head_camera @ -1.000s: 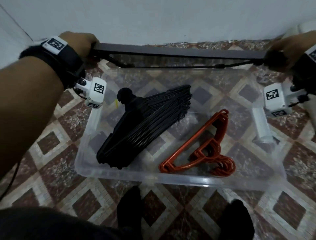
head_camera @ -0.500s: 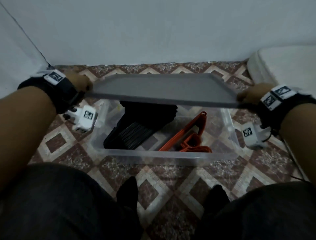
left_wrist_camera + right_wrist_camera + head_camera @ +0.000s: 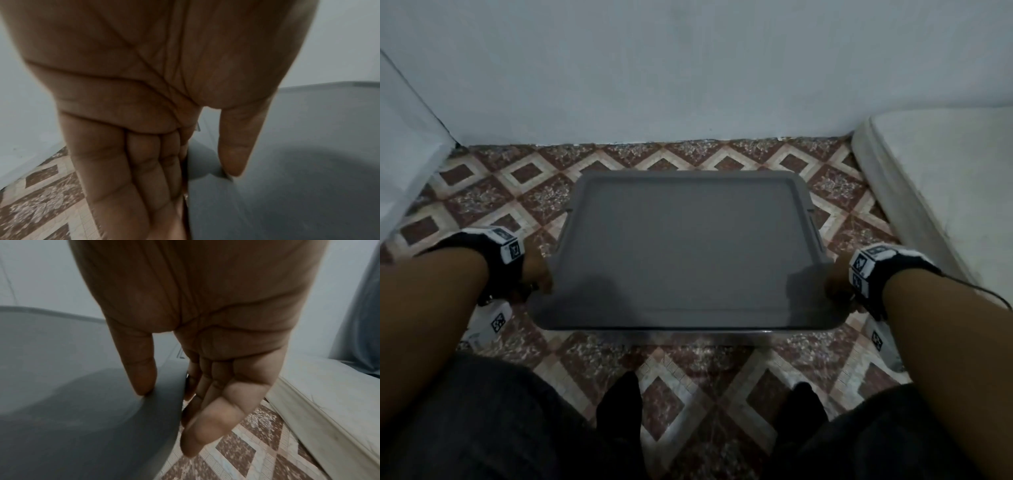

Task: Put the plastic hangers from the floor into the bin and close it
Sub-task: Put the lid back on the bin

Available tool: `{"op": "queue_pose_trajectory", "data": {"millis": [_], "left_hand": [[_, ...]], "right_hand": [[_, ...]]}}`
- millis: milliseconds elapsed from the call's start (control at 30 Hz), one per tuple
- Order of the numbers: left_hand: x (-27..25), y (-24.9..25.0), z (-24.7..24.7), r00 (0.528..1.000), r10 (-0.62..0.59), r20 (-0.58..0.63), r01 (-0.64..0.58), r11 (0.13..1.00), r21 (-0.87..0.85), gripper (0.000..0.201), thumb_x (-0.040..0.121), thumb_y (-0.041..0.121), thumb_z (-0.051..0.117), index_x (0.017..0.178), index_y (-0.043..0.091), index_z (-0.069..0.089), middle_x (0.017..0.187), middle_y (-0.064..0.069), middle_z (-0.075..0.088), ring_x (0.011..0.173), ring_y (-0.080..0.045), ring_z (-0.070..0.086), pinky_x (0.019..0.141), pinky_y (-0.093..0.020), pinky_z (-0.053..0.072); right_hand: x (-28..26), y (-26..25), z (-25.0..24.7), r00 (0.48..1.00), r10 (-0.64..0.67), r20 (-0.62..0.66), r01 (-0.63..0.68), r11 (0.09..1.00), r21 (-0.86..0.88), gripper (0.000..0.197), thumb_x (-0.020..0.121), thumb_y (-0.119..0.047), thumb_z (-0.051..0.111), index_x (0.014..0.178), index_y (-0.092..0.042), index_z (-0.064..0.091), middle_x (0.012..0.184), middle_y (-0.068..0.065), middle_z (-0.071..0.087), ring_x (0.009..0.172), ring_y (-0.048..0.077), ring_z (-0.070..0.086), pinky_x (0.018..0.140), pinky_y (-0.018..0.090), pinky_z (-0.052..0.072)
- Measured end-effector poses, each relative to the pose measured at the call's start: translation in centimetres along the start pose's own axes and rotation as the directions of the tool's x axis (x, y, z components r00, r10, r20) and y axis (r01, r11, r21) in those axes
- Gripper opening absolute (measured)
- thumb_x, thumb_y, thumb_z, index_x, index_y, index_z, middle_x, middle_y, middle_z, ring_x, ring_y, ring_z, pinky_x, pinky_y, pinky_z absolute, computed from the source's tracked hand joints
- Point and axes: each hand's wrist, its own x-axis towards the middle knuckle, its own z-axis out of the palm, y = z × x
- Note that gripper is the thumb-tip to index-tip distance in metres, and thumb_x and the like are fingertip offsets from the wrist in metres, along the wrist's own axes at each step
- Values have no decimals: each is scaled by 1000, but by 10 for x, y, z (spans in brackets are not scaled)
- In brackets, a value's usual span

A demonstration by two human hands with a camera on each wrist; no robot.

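The grey lid (image 3: pixel 688 253) lies flat over the clear bin and covers it almost wholly; the black and red hangers inside are hidden. My left hand (image 3: pixel 536 274) holds the lid's near left edge, with the thumb (image 3: pixel 232 162) on top of the lid (image 3: pixel 287 178) and the fingers (image 3: pixel 144 178) straight down its side. At the near right edge my right hand (image 3: pixel 837 284) holds it the same way: the thumb (image 3: pixel 141 378) presses on the lid (image 3: pixel 61 386) and the fingers (image 3: pixel 205 426) reach down beside the rim.
A white mattress (image 3: pixel 945 205) lies along the right, close to the bin. A white wall stands behind, and a white panel (image 3: pixel 407 154) at the left. My black-socked feet (image 3: pixel 619 404) stand on the patterned tile floor (image 3: pixel 705 370) just in front of the bin.
The lid has come down from a tilted hold above the open bin to lie flat on it, hiding the hangers. Both hands came down and nearer with it.
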Motion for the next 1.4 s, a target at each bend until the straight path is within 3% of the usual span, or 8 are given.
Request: {"op": "queue_pose_trajectory", "data": {"millis": [267,400,600,833,1000,1100,1200,1400], "left_hand": [[20,8,11,1000,12,3,-12,999,-41,16,87,9,67,87,-7,68,85,-28,70,68,-40,70,62,-46,59],[27,8,10,999,13,46,-12,1000,-16,20,80,13,69,78,-7,73,73,-27,70,66,-41,70,64,-50,60],[29,23,25,993,109,-52,-116,982,-151,23,89,16,66,80,-4,70,66,-22,68,55,-37,69,46,-40,55],[24,41,28,966,186,-178,-181,983,43,47,98,38,53,127,2,58,126,-21,60,112,-34,60,87,-31,47],[42,48,20,961,243,-135,-223,964,145,45,95,42,56,114,2,64,90,-9,66,74,-23,63,72,-31,49],[48,58,-5,956,238,-172,-191,949,252,46,92,57,49,82,14,65,72,-1,68,69,-18,67,76,-33,56],[59,70,-27,946,228,-229,-161,947,277,44,91,56,49,87,17,68,93,-7,70,88,-24,68,89,-33,53],[89,82,-5,970,61,-236,-88,991,-106,60,97,51,44,129,1,56,132,-20,57,112,-34,59,96,-38,47]], "right_hand": [[13,7,11,997,-48,56,44,996,81,29,76,-50,66,88,-24,71,88,-2,73,66,7,68,68,23,59],[14,9,7,997,-12,73,5,996,85,43,72,-51,75,103,-21,69,99,1,72,88,20,70,84,38,59],[12,20,5,997,-69,-21,68,996,-49,55,85,-37,73,136,-27,54,137,-3,57,120,17,58,94,26,49],[34,23,14,991,-30,-130,44,993,108,36,95,-30,56,131,-32,57,131,-1,60,115,23,59,97,34,48],[37,24,2,985,21,-170,-8,997,77,16,94,-37,57,107,-32,66,127,-2,62,103,17,60,77,22,38],[53,25,-13,983,62,-172,-40,991,125,53,92,-47,59,140,-28,49,144,2,50,126,20,53,92,26,43],[71,22,-32,976,83,-201,-35,972,234,62,92,-51,59,145,-23,43,149,8,43,134,25,46,109,34,38],[84,9,-31,984,103,-148,-27,897,442,45,102,-38,44,127,-4,58,128,19,60,115,34,58,88,35,45]]}}
